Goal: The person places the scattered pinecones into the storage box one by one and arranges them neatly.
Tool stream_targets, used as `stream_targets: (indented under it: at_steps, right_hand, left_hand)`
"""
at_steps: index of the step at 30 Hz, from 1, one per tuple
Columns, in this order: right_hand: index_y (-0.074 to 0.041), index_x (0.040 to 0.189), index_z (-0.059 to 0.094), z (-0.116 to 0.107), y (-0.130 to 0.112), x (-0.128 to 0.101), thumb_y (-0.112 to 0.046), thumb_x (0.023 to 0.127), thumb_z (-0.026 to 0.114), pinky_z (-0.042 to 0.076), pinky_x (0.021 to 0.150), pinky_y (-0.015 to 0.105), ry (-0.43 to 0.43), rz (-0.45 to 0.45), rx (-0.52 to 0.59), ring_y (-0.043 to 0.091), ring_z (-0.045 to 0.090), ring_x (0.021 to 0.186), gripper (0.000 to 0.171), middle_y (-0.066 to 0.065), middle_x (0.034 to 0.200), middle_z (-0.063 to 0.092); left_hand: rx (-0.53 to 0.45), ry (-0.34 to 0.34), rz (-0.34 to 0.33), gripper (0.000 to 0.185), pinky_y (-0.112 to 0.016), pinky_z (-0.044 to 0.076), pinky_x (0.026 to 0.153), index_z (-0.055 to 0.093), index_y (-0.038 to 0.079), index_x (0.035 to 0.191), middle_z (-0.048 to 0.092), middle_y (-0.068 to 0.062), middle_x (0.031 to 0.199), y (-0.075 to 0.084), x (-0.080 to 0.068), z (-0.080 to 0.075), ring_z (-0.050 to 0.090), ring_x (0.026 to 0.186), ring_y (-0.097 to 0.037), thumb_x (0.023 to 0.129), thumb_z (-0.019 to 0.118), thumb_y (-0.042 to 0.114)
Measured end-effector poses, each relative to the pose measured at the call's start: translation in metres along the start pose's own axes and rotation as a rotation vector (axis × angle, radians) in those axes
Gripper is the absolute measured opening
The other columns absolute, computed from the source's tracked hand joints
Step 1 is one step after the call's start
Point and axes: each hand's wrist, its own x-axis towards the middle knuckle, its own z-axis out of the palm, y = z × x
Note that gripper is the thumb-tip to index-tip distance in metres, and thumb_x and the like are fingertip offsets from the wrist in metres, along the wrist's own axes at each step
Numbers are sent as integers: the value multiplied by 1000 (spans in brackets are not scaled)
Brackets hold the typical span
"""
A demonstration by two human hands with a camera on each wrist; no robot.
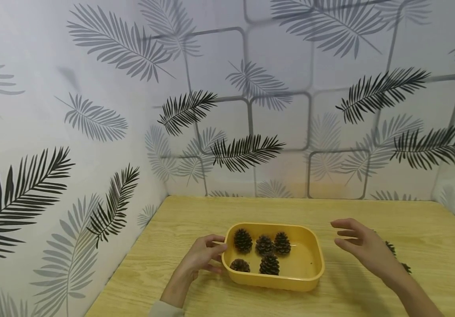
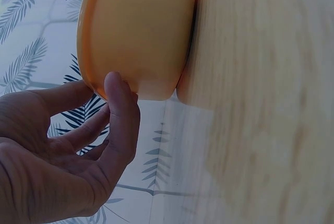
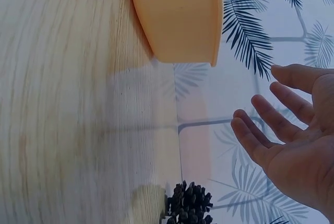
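The yellow tray sits on the near middle of the wooden table, with five pine cones lying in it: three in a row along its far side and two nearer the front, all toward its left half. The left hand touches the tray's left end, its thumb and fingertips resting against the rim and outer wall, fingers nearly straight rather than wrapped round it. The right hand hovers to the right of the tray, apart from it, palm turned toward the tray and fingers spread and relaxed, holding nothing. Just behind that hand, on the table's right side, lie more pine cones, partly hidden by the wrist. Walls papered with grey and black palm leaves stand at the table's far and left edges.
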Motion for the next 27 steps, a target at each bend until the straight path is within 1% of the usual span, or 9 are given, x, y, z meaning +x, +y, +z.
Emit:
stream_targets:
  at_steps: [4, 6, 9, 12, 14, 18, 21, 24, 27]
  right_hand:
    - [-6, 145, 54, -4, 3, -4, -25, 106, 65, 64, 87, 34, 13, 3, -8, 45, 64, 120, 45, 25, 145, 55]
    - [-6, 145, 54, -8, 4, -5, -26, 106, 64, 63, 87, 30, 19, 9, -18, 39, 66, 119, 45, 24, 145, 56]
    - [-8, 145, 55, -13, 5, -8, -27, 106, 64, 61, 85, 26, 27, 14, -42, 21, 69, 114, 44, 22, 145, 57]
    - [-6, 144, 56, -16, 7, -10, -25, 106, 64, 60, 83, 23, 39, 11, -49, 1, 65, 108, 43, 23, 144, 57]
    - [-5, 144, 55, -17, 10, -12, -22, 106, 64, 60, 83, 21, 41, 12, -42, -5, 62, 106, 43, 24, 143, 57]
    - [-4, 145, 55, -21, 14, -14, -21, 106, 65, 58, 83, 19, 43, 16, -60, -7, 60, 105, 43, 24, 143, 58]
    - [-7, 147, 55, -26, 16, -17, -26, 106, 65, 59, 79, 22, 35, 56, -90, -10, 58, 104, 47, 23, 144, 58]
    - [-7, 149, 53, -31, 17, -19, -30, 106, 64, 61, 75, 28, 28, 100, -93, -11, 58, 103, 50, 24, 145, 57]
    - [-7, 149, 53, -35, 20, -21, -31, 105, 65, 61, 75, 27, 33, 105, -103, -9, 59, 104, 52, 24, 144, 57]
  left_hand:
    - [0, 0, 2, 43, -37, 67, 63, 59, -2, 141, 63, -22, 116, 0, 0, 1, 71, 85, -25, 104, 66, 21]
    - [1, -1, 4, 44, -37, 67, 64, 59, -2, 141, 63, -23, 117, 1, 0, 1, 72, 85, -25, 104, 66, 20]
    - [4, -3, 8, 44, -39, 68, 66, 58, -3, 142, 63, -23, 119, 1, -1, 1, 72, 86, -25, 105, 66, 20]
    - [4, -3, 7, 45, -41, 68, 67, 58, -3, 142, 63, -23, 120, 1, -2, 1, 72, 86, -26, 105, 66, 20]
    - [0, -1, 5, 45, -42, 68, 67, 58, -3, 142, 63, -22, 120, 1, -2, 1, 72, 87, -26, 104, 66, 20]
    - [-3, 1, 3, 45, -41, 68, 67, 58, -3, 142, 63, -20, 118, 0, -2, 1, 71, 86, -25, 104, 66, 20]
    - [-3, -1, 1, 46, -40, 68, 67, 57, -3, 142, 63, -21, 119, 0, -2, 1, 71, 86, -24, 104, 66, 20]
    - [0, -2, -1, 46, -39, 68, 66, 57, -3, 143, 63, -22, 121, 1, -2, 1, 71, 86, -24, 104, 66, 20]
    - [2, -2, -4, 47, -38, 68, 65, 56, -3, 143, 63, -22, 121, 2, -2, 1, 71, 86, -24, 105, 66, 21]
